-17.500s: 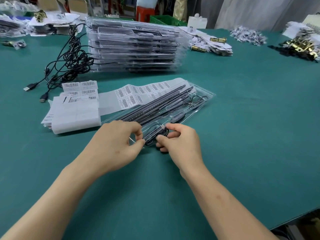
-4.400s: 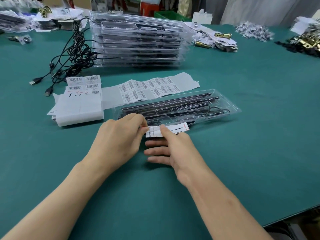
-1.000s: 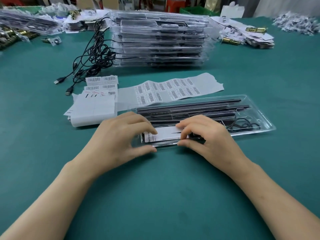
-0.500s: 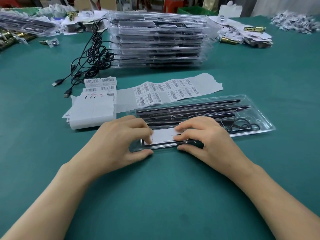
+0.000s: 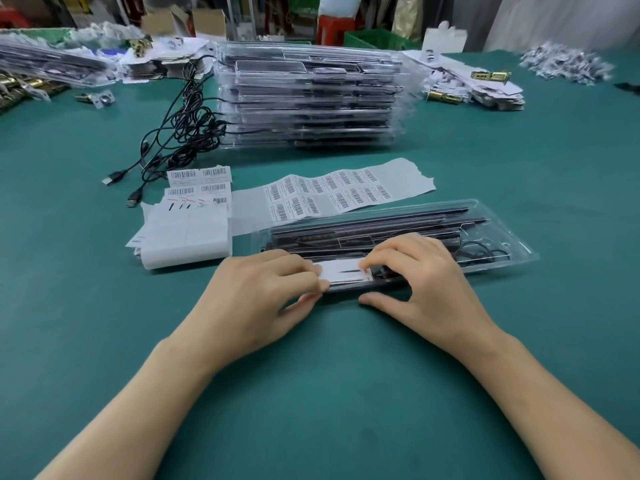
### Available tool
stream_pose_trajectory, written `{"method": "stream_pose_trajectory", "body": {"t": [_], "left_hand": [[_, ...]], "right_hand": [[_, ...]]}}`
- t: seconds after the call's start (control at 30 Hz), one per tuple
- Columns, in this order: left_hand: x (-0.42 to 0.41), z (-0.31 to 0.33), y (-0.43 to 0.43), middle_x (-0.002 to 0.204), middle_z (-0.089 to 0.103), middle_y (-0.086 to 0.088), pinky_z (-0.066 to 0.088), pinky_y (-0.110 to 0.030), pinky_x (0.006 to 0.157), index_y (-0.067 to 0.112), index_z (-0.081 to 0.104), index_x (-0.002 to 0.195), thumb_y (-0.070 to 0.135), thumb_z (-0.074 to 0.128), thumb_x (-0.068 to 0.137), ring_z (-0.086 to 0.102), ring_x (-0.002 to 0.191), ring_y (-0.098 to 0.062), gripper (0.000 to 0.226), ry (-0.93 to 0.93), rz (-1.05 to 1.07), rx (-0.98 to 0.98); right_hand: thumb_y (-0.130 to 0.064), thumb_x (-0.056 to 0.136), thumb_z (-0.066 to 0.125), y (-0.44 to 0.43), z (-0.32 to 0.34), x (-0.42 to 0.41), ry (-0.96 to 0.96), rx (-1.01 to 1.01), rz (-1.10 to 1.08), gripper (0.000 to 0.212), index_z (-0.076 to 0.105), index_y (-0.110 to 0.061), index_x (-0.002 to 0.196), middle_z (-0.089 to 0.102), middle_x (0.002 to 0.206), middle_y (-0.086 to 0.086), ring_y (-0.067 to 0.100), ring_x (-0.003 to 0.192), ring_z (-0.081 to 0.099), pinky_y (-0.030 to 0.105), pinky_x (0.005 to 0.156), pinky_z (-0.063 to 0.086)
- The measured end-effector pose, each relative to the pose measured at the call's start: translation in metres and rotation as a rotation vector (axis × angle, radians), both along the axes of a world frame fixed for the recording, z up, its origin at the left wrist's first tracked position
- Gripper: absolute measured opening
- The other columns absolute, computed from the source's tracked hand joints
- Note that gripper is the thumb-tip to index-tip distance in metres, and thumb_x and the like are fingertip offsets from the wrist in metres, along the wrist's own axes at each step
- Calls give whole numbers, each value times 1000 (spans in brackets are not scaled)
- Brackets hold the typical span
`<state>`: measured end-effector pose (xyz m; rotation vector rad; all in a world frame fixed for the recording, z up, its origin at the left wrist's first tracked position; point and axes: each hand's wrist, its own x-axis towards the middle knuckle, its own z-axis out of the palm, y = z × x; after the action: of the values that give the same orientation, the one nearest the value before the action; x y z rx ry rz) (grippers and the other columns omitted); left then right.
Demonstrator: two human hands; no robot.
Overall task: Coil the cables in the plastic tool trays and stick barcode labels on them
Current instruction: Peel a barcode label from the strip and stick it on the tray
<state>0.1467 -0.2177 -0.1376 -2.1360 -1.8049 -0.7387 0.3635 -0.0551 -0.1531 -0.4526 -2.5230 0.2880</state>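
Note:
A clear plastic tool tray [image 5: 502,237] lies on the green table, holding long black tools and a coiled black cable [image 5: 485,252] at its right end. A white label [image 5: 343,271] sits on the tray's near left part. My left hand [image 5: 256,296] pinches the tray's left end, with fingers on top over the label's left edge and the thumb at the near rim. The bent fingertips of my right hand [image 5: 422,282] press on the label's right end, and its thumb rests on the table by the tray's near edge.
A strip of barcode labels [image 5: 329,195] lies just behind the tray, with a pile of label sheets [image 5: 187,237] to its left. Farther back stands a tall stack of filled trays [image 5: 311,98] beside a tangle of loose black cables [image 5: 183,133]. Brass hardware and papers [image 5: 485,84] lie at the back right.
My left fingers have slid right over the label's left end. My right fingertips stay on its right end, and the tray has not moved.

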Motion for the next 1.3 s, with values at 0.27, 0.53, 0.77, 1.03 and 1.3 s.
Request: {"method": "stream_pose_trajectory", "body": {"t": [0.27,0.53,0.77,1.03,1.3], "left_hand": [[3,2,2,119,70,15,57,-30,70,25,71,118,40,71,94,67,107,-11,28,-16,63,21],[9,6,4,105,75,7,56,-39,55,18,76,110,10,78,82,72,91,-23,30,35,133,80],[7,24,-8,93,76,17,59,-31,72,21,79,102,16,77,83,73,83,-3,20,-371,103,168],[-8,32,-11,94,79,3,58,-21,59,24,76,97,38,94,68,77,68,-19,37,-1146,100,108],[-28,3,0,80,77,1,53,-24,52,27,78,89,62,77,74,63,53,-10,38,-1261,405,-209]], "right_hand": [[-18,90,78,1,-3,-3,174,168,-52,13,74,-16,102,71,97,-7,17,95,63,35,94,46],[-21,95,75,-5,4,-3,243,208,-63,10,76,-15,103,73,98,-7,19,96,67,42,96,44],[-61,82,79,4,25,15,514,289,-345,83,51,-10,140,47,150,17,34,144,40,65,114,29],[-62,95,59,43,15,39,781,-354,-603,72,41,-14,147,48,147,1,13,132,50,51,114,37],[-56,86,72,54,-1,39,244,-506,-690,53,59,-32,132,54,133,-6,9,119,52,29,100,38]]}}
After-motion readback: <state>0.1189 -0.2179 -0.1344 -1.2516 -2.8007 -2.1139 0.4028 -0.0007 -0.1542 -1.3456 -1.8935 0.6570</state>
